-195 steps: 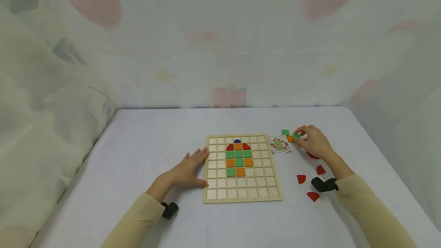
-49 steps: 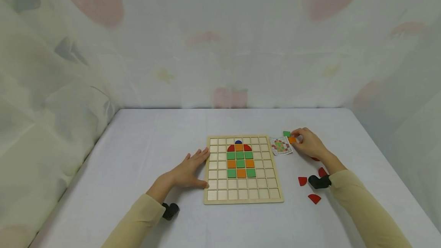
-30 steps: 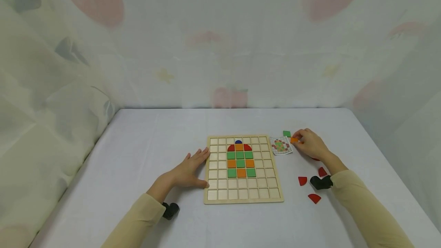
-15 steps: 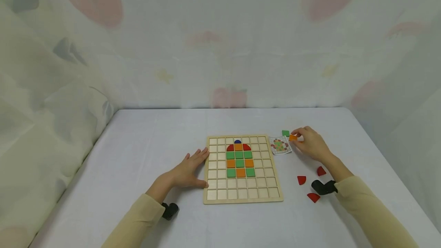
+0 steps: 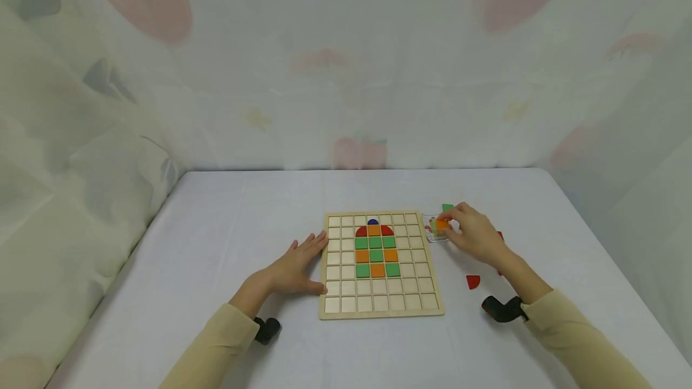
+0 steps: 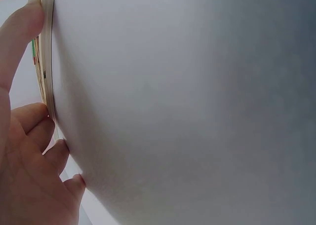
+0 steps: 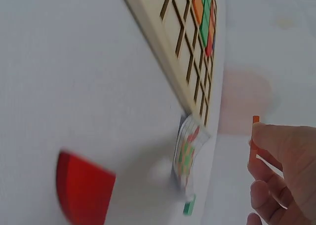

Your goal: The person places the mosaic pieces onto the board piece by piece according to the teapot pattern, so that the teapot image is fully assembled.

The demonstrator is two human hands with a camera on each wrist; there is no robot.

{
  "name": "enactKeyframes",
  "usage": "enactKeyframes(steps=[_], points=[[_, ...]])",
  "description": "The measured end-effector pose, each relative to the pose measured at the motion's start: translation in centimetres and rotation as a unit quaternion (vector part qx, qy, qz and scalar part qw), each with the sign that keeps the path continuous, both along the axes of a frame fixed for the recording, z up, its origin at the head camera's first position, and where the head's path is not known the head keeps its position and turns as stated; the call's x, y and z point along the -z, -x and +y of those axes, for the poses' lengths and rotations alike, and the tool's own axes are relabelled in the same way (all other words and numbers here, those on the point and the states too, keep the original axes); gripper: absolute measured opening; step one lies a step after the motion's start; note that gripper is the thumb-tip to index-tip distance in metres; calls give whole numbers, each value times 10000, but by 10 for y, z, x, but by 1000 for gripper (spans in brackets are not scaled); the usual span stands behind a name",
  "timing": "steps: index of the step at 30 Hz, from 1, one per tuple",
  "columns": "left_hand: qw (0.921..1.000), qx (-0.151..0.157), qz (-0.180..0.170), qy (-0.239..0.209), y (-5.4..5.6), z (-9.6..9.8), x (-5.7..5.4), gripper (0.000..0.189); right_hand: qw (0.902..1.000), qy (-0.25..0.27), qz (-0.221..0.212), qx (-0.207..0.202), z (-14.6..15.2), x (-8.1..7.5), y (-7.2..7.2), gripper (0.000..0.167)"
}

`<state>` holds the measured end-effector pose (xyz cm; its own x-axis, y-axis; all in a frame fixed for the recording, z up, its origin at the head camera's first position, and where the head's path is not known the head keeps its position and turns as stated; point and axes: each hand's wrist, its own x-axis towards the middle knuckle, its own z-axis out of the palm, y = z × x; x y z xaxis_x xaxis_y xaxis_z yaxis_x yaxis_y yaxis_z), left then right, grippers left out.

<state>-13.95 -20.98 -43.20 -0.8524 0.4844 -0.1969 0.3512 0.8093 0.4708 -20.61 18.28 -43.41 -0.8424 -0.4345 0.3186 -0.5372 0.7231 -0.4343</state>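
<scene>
My right hand pinches an orange square tile between thumb and fingers; the tile overlaps the pattern card in the head view. The right wrist view shows that orange tile edge-on, raised off the table. My left hand rests at the left edge of the wooden grid board, fingers spread, thumb and fingertips touching its frame. Set in the board's middle cells are green squares, orange squares, two red quarter-rounds and a blue rounded piece.
A green square tile lies behind the card. Red quarter-round pieces lie on the white table to the right of the board, partly hidden by my right hand and forearm. Black wrist cameras sit under both wrists.
A green square now fills the right cell of the lowest tiled row. My right hand has picked up the orange tile from beside the card and moved left with it. The left hand stays put.
</scene>
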Motion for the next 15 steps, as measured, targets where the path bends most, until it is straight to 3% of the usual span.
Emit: enactKeyframes(steps=[15], points=[[10000,-30,-41,4,1,2,-1,100,9983,4,102,-570,-54,1,-34,25]])
